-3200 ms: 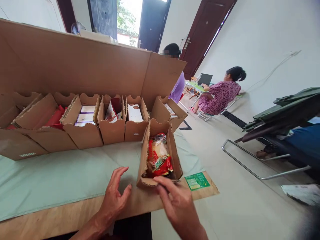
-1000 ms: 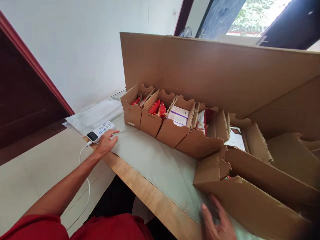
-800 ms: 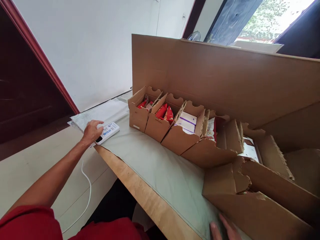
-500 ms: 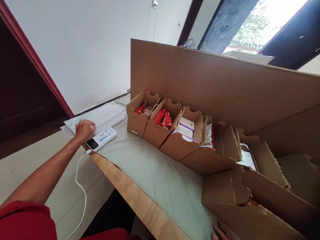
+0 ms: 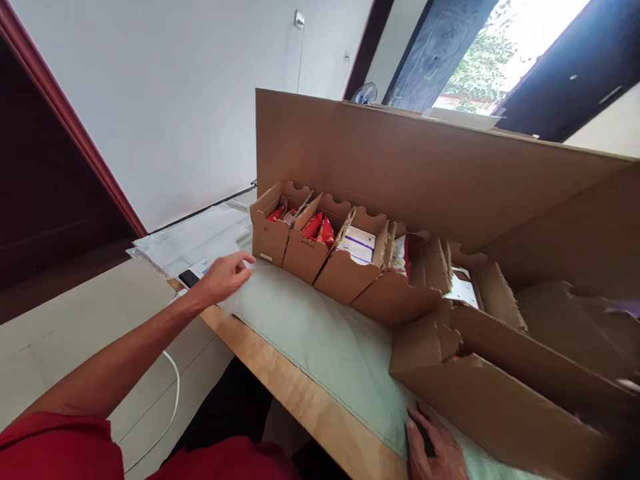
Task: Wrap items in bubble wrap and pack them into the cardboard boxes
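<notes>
My left hand [image 5: 225,277] reaches out over the far left end of the table, fingers loosely stretched and holding nothing. It hovers just over a white power bank [image 5: 190,276], which it mostly hides. My right hand [image 5: 434,455] lies flat on the green cloth [image 5: 320,333] at the bottom edge, fingers against the side of the nearest cardboard box [image 5: 500,400]. A row of small open cardboard boxes [image 5: 310,257] holds red packets [image 5: 320,228] and white booklets [image 5: 359,241].
A tall cardboard sheet [image 5: 400,160] stands behind the row of boxes. Clear plastic bags [image 5: 195,233] lie at the table's far left end. A white cable [image 5: 173,373] hangs from the power bank past the wooden table edge [image 5: 300,407]. Behind are a white wall and a dark doorway.
My left hand has lifted off the plastic bags and moved right, over the power bank. My right hand has come further into view at the near box. The view turned left from the earliest frame.
</notes>
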`<state>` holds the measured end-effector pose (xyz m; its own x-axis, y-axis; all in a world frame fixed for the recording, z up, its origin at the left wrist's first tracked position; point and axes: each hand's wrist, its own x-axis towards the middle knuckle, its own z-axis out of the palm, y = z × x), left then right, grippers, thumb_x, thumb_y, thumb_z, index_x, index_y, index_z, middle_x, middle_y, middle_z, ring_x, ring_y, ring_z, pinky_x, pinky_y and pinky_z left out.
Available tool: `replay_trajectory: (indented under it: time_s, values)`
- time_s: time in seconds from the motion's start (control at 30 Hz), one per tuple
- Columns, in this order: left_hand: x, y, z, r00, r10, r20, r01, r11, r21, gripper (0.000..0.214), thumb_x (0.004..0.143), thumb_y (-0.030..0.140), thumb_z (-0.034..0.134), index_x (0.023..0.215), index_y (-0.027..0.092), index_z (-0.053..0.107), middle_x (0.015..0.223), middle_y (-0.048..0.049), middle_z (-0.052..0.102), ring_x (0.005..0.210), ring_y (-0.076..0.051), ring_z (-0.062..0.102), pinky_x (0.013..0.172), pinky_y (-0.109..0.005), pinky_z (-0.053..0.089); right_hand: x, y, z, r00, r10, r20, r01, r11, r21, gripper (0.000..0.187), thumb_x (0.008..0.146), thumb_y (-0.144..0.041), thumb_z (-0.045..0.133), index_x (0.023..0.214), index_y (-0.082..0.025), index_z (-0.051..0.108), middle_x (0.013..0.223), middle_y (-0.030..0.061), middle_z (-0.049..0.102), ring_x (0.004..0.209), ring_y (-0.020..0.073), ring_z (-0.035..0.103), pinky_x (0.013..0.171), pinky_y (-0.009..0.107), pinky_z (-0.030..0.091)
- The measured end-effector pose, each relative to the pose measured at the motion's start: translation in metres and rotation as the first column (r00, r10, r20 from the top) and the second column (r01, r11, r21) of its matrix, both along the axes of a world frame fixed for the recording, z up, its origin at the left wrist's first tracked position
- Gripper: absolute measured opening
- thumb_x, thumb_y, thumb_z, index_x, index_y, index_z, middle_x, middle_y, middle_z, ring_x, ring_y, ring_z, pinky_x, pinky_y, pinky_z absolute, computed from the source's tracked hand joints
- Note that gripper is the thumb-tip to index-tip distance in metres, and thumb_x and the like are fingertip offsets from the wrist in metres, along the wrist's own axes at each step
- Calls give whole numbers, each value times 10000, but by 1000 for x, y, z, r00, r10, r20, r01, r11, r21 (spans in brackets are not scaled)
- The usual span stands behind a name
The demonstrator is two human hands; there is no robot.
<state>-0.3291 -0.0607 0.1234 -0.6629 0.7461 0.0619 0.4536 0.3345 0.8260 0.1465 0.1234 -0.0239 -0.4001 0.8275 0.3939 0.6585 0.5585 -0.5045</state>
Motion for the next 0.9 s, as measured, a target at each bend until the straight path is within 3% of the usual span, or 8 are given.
replay_trajectory:
  time_s: [0.13,0.23,0.3,0.43,0.57,0.7,0.8,0.9]
  values:
    - [85,41,-17,884,-266,384,262,963,63,382,831,351,599,1142,132,637,672,9,620,556,-141,589,517,-262,464,-10,-16,8,995,-56,-89,54,998,-22,519,908,-591,479,950,-152,753,1088,178,740,1056,341,660,968,549,495]
    - [132,59,-29,759,-388,523,359,919,162,519,894,388,569,1342,130,526,1030,-129,706,816,-201,716,681,-351,585,-13,-29,14,980,-103,-170,101,995,-24,429,934,-511,482,978,-165,733,1085,151,741,1055,297,662,967,508,499]
    - [145,59,-34,738,-434,517,360,901,243,550,884,381,588,1370,134,513,1209,-175,665,991,-236,710,805,-397,595,-12,-40,16,964,-124,-235,124,992,-14,353,946,-438,499,1006,-171,722,1102,138,739,1064,274,665,971,489,503]
    - [129,38,-48,906,-406,120,392,912,120,375,873,351,581,1191,176,674,1214,-125,687,1066,-249,664,930,-434,560,-18,-70,21,946,-78,-315,91,995,28,245,966,-335,532,1046,-198,718,1158,123,735,1090,259,671,967,481,522]
    - [103,13,-74,833,-470,-291,466,881,-88,315,822,356,610,1070,215,743,1211,-119,717,1208,-314,612,1081,-518,470,-49,-90,32,958,160,-238,-158,987,31,233,975,-270,550,1152,-239,698,1208,108,722,1143,261,653,987,481,522]
    - [100,4,-94,762,-503,-407,478,862,-170,342,799,358,633,1090,223,750,1258,-131,711,1293,-345,572,1132,-533,409,-92,-87,34,920,391,-15,-391,921,-1,306,937,-246,601,1230,-236,690,1329,127,673,1227,307,602,975,491,512]
    - [103,5,-94,734,-534,-420,498,843,-202,344,795,360,656,1107,246,747,1246,-114,719,1297,-349,567,1124,-527,401,-112,-77,29,905,416,85,-415,909,-26,232,955,-202,570,1096,-241,751,1267,114,713,1165,305,633,925,477,508]
    - [101,4,-89,698,-576,-425,531,815,-232,385,791,419,692,1128,239,737,1240,-119,716,1273,-358,580,1107,-530,402,-114,-69,29,919,392,36,-390,919,-50,245,1003,-240,527,1021,-242,771,1143,92,766,1071,273,679,895,450,499]
